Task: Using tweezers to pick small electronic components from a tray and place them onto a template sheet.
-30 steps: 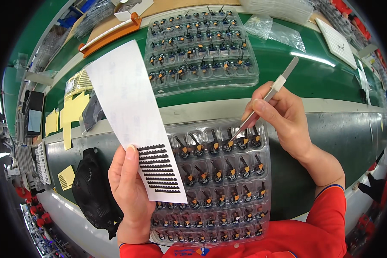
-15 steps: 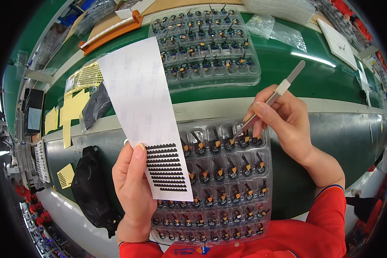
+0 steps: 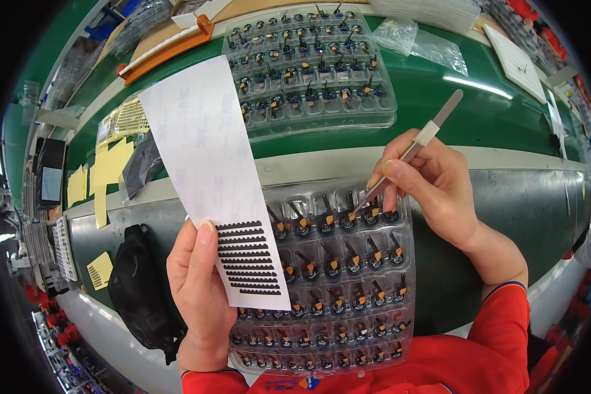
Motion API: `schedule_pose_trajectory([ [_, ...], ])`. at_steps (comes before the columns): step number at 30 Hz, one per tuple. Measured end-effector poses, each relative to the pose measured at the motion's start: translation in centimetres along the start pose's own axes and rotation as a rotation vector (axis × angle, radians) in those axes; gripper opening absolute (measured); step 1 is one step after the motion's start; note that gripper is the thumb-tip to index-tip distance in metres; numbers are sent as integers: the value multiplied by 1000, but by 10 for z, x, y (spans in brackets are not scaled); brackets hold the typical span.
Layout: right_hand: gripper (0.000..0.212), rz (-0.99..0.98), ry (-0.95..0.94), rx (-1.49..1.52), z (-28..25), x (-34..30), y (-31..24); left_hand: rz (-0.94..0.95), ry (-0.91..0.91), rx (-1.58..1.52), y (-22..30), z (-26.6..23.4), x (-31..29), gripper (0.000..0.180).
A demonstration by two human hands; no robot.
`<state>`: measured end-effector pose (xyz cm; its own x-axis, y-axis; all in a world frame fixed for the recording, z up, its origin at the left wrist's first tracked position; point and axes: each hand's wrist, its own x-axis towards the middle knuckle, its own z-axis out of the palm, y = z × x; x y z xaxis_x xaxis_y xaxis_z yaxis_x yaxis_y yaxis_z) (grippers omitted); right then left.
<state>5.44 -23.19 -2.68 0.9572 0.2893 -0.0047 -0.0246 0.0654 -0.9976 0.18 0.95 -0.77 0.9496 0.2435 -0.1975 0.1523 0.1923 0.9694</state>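
My left hand point(image 3: 200, 289) pinches the edge of a long white backing sheet point(image 3: 203, 144), which carries rows of black notched strips point(image 3: 246, 256) near its lower end. The sheet covers the left part of a clear plastic tray point(image 3: 407, 262). Between the thumb and fingers of my right hand point(image 3: 433, 187) is a pair of tweezers point(image 3: 427, 134), points down. Their tips reach a small black part point(image 3: 348, 220) with an orange tab in the tray's far row. Several like parts, each with a dark stem, sit in the tray's pockets. Whether the tips grip anything is too small to tell.
A second filled clear tray point(image 3: 322, 121) stands farther back on the green surface. At left lie a black cloth pouch point(image 3: 141, 289), yellow sheets point(image 3: 108, 171) and an orange-framed rack point(image 3: 167, 49). Clear plastic bags point(image 3: 433, 52) and a white perforated board point(image 3: 513, 62) are at the far right.
My left hand and the white sheet have shifted slightly left. The right hand with the tweezers has moved a little left, tips still at the same far-row part.
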Motion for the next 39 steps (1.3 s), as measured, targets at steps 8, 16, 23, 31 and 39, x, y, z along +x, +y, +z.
schedule_pose_trajectory([
  [8, 11, 15, -24, -14, -1, 2, 0, 11, -14, 6, -1, -2, 0, 26],
  [16, 11, 30, -35, -26, -1, 3, -2, 3, -12, -3, -1, -2, 0, 26],
  [23, 11, 30, -43, -18, -1, 4, -2, -2, -8, 4, 0, -3, 0, 26],
  [31, 11, 43, -48, -34, -2, 4, -2, -54, -108, -97, 2, -8, -1, 31],
  [39, 10, 55, -50, -39, -2, 4, -4, -2, 8, -2, 0, -1, 0, 26],
])
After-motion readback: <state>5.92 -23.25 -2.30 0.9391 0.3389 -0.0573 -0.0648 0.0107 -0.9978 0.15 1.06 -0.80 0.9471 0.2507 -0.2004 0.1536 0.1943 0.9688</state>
